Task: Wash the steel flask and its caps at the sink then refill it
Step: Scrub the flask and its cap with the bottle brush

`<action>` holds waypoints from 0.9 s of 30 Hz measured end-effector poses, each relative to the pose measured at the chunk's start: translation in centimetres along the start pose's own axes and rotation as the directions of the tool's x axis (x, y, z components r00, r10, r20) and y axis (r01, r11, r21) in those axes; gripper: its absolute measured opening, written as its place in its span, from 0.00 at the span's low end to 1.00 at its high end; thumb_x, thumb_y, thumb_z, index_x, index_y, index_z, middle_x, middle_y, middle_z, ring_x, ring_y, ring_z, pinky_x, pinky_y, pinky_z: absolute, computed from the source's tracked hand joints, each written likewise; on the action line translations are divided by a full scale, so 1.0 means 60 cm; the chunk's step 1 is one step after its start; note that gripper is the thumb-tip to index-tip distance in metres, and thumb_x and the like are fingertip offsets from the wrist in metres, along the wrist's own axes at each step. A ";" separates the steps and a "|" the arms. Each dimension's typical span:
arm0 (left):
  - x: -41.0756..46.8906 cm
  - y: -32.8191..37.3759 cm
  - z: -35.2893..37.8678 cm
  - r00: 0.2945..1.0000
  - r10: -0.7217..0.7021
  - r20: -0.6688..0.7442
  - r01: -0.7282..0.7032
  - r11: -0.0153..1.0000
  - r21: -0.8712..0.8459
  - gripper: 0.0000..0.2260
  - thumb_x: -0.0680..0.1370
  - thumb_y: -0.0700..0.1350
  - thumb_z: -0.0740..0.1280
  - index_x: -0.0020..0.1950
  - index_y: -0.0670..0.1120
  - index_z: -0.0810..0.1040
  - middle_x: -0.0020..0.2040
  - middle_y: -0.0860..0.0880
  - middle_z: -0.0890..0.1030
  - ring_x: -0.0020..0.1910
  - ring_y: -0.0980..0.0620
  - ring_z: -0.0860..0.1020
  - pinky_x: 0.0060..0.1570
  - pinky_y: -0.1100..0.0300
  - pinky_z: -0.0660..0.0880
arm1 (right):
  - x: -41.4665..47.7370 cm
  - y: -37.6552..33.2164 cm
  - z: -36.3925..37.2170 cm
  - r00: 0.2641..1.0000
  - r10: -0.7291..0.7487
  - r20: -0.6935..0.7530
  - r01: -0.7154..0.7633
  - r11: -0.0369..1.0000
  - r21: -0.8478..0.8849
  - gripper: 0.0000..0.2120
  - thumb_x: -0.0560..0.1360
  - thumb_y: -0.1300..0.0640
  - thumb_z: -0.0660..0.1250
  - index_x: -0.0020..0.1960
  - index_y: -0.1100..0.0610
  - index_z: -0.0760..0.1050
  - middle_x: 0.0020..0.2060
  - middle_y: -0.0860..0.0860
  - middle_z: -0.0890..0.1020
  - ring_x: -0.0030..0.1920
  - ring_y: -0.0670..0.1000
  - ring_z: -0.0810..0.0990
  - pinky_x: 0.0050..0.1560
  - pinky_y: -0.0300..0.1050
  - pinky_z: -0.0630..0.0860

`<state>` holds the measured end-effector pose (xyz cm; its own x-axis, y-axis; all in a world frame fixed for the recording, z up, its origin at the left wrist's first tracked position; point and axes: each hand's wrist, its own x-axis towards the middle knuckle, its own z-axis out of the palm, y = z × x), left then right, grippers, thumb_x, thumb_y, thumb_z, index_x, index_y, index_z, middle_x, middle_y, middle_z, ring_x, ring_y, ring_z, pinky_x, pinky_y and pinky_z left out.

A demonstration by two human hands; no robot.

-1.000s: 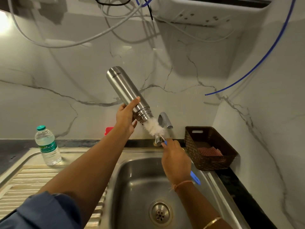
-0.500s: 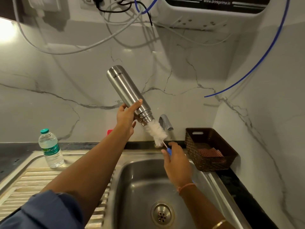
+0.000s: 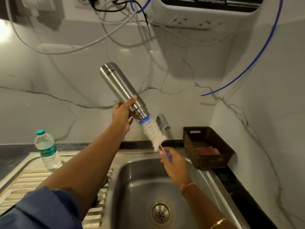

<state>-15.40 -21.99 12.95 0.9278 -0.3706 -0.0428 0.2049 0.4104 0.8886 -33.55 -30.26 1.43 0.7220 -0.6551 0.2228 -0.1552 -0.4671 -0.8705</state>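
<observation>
Head view is showing the left grip (image 3: pixel 121 113) wrapping thumb and fingers around the steel flask (image 3: pixel 121 87) near its neck, holding it tilted above the sink (image 3: pixel 132 182), mouth pointing down and rightward. The right grip (image 3: pixel 174 165) is pinching the thin blue handle of the bottle brush (image 3: pixel 154 135), whose white bristles are lying mostly outside the mouth, blue tip touching it. The tap (image 3: pixel 163 121) is standing just behind the brush. A plastic water bottle (image 3: pixel 47 151) is standing upright on the drainboard (image 3: pixel 24 180), and a brown basket (image 3: pixel 209 161) is sitting on the desk (image 3: pixel 237 189) beside the sink.
</observation>
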 end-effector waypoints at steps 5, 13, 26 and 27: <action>0.004 0.016 0.010 1.000 0.002 -0.007 -0.002 1.000 -0.018 0.25 0.68 0.50 0.76 0.62 0.49 0.72 0.53 0.49 0.79 0.53 0.50 0.77 0.57 0.52 0.75 | -0.010 0.012 0.006 0.920 -0.309 -0.241 0.213 0.911 -0.353 0.11 0.80 0.53 0.60 0.46 0.56 0.77 0.30 0.46 0.75 0.29 0.44 0.72 0.28 0.30 0.66; 0.010 0.006 -0.004 1.000 -0.005 0.018 0.006 1.000 -0.013 0.21 0.69 0.50 0.75 0.59 0.49 0.73 0.51 0.49 0.78 0.50 0.51 0.77 0.55 0.53 0.76 | -0.001 0.009 -0.031 0.943 0.117 0.311 -0.236 0.896 0.377 0.12 0.80 0.54 0.59 0.46 0.57 0.79 0.27 0.50 0.72 0.23 0.42 0.65 0.24 0.35 0.62; 0.016 0.022 -0.003 1.000 0.023 0.000 -0.023 0.999 -0.027 0.26 0.69 0.48 0.76 0.63 0.48 0.71 0.50 0.50 0.78 0.49 0.51 0.77 0.53 0.54 0.77 | 0.005 0.013 -0.034 0.945 0.076 0.319 -0.207 0.893 0.399 0.12 0.80 0.55 0.59 0.52 0.60 0.79 0.25 0.47 0.66 0.23 0.42 0.61 0.23 0.33 0.60; 0.017 0.020 -0.004 1.000 0.012 0.002 -0.012 0.999 -0.034 0.25 0.69 0.48 0.76 0.63 0.48 0.71 0.51 0.49 0.77 0.50 0.50 0.77 0.55 0.53 0.77 | 0.006 0.013 -0.040 0.903 0.096 0.420 -0.303 0.834 0.461 0.13 0.80 0.55 0.58 0.52 0.60 0.79 0.24 0.48 0.65 0.23 0.43 0.60 0.22 0.34 0.58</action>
<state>-14.14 -21.68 13.88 0.9296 -0.3672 -0.0315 0.2046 0.4431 0.8728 -35.03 -32.29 1.86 0.9198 -0.3868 -0.0663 -0.0370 0.0829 -0.9959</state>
